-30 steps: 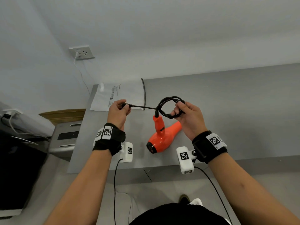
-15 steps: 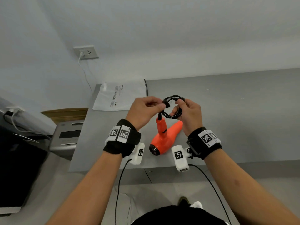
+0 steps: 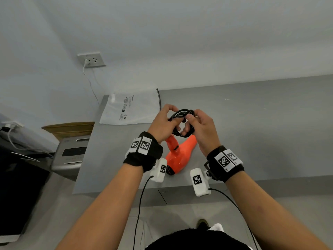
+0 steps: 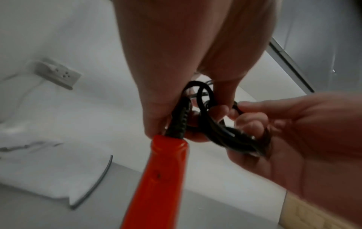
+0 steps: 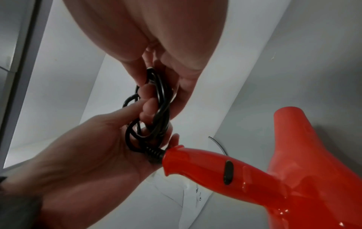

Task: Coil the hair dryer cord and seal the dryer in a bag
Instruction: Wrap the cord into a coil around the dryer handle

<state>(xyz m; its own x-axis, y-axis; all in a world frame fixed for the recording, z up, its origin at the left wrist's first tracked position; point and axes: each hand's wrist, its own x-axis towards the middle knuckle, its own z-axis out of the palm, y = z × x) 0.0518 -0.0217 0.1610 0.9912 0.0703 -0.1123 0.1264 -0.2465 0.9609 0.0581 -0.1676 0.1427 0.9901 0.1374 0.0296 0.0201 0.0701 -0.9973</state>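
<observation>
An orange hair dryer [image 3: 180, 154] lies on the grey table [image 3: 252, 132], handle [image 5: 211, 165] pointing up toward my hands. Its black cord [image 3: 182, 114] is wound into a small coil just above the handle end. My left hand [image 3: 164, 123] pinches the left side of the coil [image 4: 203, 108] by the strain relief [image 4: 179, 124]. My right hand [image 3: 200, 127] grips the right side of the coil [image 5: 158, 105], fingers curled round the loops. The white plastic bag [image 3: 133, 109] lies flat at the table's far left corner.
A wall socket [image 3: 91, 59] with a white cable plugged in sits on the wall, up left. A grey appliance [image 3: 72, 154] and a cardboard box [image 3: 70, 127] stand left of the table. The table's front edge [image 3: 180, 188] runs below my wrists.
My left hand brought the stretched cord end rightward into the coil and now meets my right hand at it. The coil is thicker, and the dryer has barely shifted.
</observation>
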